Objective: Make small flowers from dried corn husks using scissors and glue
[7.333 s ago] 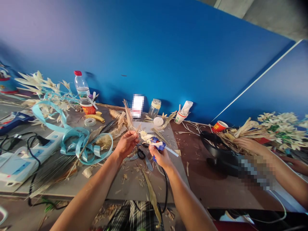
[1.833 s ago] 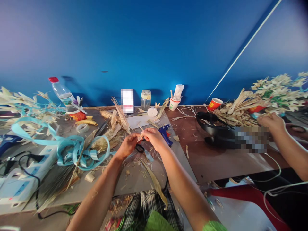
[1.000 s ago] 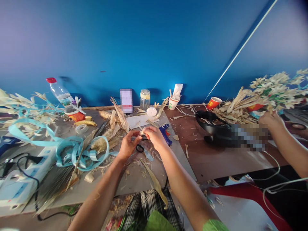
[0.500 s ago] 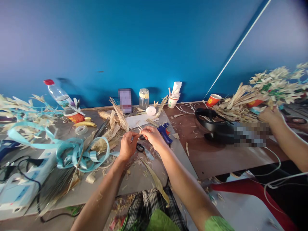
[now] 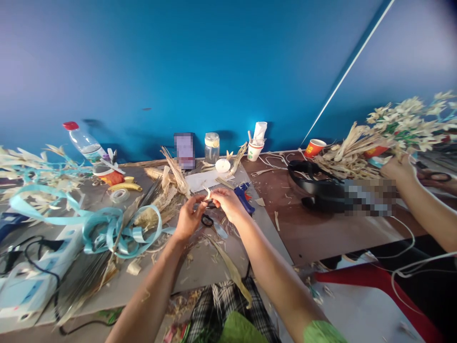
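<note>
Over the middle of the table, my left hand (image 5: 188, 218) and my right hand (image 5: 228, 204) meet fingertip to fingertip. Both pinch a small pale strip of corn husk (image 5: 207, 192), whose tip sticks up between the fingers; its lower part is hidden. Black-handled scissors (image 5: 207, 220) lie just beneath the hands. A blue glue gun (image 5: 244, 196) rests to the right of my right hand. Dried corn husks (image 5: 174, 174) lie beyond my left hand, and a long husk strip (image 5: 230, 262) hangs over the table's near edge.
Light-blue ribbon (image 5: 121, 233) is tangled at left, beside a white power strip (image 5: 46, 271). A bottle (image 5: 85, 143), a phone (image 5: 184, 150), a jar (image 5: 212, 148) and a white cup (image 5: 254, 150) stand near the wall. At right are a black headset-like object (image 5: 310, 183) and a co-worker's hand (image 5: 398, 171).
The pale husk strip now stands more upright and shows more above my fingers. My hands stay together in nearly the same place. The view has shifted slightly.
</note>
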Available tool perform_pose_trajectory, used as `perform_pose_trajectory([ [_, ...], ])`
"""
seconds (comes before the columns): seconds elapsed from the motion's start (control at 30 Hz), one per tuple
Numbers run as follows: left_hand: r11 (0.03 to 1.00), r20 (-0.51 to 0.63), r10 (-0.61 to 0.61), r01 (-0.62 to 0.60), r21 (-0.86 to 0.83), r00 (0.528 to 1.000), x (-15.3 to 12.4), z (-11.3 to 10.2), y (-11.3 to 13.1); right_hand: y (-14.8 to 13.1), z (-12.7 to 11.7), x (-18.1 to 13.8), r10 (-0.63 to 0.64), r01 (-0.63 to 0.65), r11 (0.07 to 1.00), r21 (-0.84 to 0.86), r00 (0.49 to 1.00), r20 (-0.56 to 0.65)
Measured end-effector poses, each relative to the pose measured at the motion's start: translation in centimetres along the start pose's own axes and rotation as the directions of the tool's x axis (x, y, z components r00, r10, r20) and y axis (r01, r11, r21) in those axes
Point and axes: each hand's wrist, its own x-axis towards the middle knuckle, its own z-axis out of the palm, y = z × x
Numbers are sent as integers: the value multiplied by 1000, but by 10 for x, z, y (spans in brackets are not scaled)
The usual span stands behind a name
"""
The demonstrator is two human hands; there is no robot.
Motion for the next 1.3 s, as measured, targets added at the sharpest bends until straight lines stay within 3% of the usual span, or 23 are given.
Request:
perform_pose_trajectory([
  [0.2, 999, 85, -54, 54, 2, 995, 0, 0, 0, -2, -2, 0, -42, 38, 994, -100, 999, -34],
  [0.37, 991, 144, -126, 132, -35, 982, 2, 3, -1, 0, -3, -1, -119, 119, 990, -80, 993, 5],
  [0.47, 965, 134, -192, 212, -156, 972, 2, 5, 0, 3, -4, 2, -165, 165, 986, 38, 986, 6],
  [0.6, 900, 23, -285, 276, -338, 958, 4, 7, 3, 9, -2, 6, -119, 131, 962, 240, 991, -61],
  [0.73, 882, -70, -282, 230, -413, 957, 5, 5, 5, 16, 5, 4, -85, 83, 995, 49, 996, 40],
  [0.87, 929, -100, -210, 166, -331, 973, 5, 5, -1, 21, 11, 1, -203, 212, 963, -165, 977, 71],
  [1.07, 954, -47, -163, 145, -261, 986, 4, 10, -11, 19, 12, -2, -344, 333, 870, -362, 938, 35],
  [1.3, 913, 132, -103, 147, -381, 986, 2, 6, 4, 17, 4, 1, -371, 347, 832, -432, 928, 32],
])
